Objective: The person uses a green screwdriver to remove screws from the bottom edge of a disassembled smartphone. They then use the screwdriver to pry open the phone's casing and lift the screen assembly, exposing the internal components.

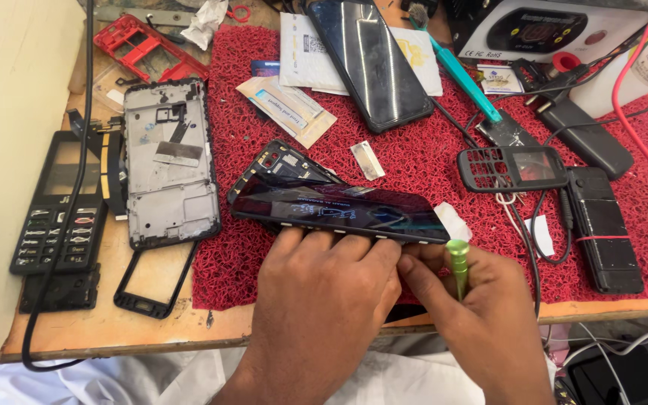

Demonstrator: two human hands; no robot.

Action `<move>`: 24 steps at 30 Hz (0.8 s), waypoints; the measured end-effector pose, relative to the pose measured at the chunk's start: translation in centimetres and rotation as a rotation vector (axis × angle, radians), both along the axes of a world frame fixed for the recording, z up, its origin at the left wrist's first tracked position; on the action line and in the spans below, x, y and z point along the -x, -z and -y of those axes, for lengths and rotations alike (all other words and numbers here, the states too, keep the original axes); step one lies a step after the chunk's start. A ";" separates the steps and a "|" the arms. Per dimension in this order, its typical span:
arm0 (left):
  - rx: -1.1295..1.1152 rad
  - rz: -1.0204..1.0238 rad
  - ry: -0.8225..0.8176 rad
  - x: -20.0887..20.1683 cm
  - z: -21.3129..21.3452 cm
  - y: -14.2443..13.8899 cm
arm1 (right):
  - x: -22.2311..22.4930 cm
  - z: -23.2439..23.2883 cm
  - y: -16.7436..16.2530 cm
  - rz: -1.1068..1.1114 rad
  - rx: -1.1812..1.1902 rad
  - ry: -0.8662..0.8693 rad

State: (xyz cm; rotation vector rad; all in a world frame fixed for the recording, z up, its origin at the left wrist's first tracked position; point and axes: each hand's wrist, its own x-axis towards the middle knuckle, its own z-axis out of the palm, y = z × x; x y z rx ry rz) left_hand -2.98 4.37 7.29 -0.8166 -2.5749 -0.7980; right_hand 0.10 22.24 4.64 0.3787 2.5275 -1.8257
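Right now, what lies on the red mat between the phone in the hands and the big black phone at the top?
In the head view, a small silver metal plate lies between the held phone and the big black phone; otherwise bare red mat.

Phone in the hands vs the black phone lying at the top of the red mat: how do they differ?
The held phone is tilted on edge, gripped by the left hand; the top phone lies flat and untouched. The held phone rests over a loose black frame near the mat's front; the top phone lies on white packets. The right hand, holding a green-handled tool, is at the held one only. Both are dark, glossy slabs.
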 end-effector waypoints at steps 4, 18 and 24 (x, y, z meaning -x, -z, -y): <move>0.009 -0.012 -0.005 0.0 0.0 0.2 | 0.9 -0.2 -0.2 0.076 0.138 -0.065; 0.046 0.018 0.003 0.0 0.5 -0.2 | 1.3 -0.1 0.7 0.041 0.237 -0.008; -0.016 0.041 0.018 -0.1 0.9 -0.5 | 1.3 1.0 0.4 -0.008 0.130 0.096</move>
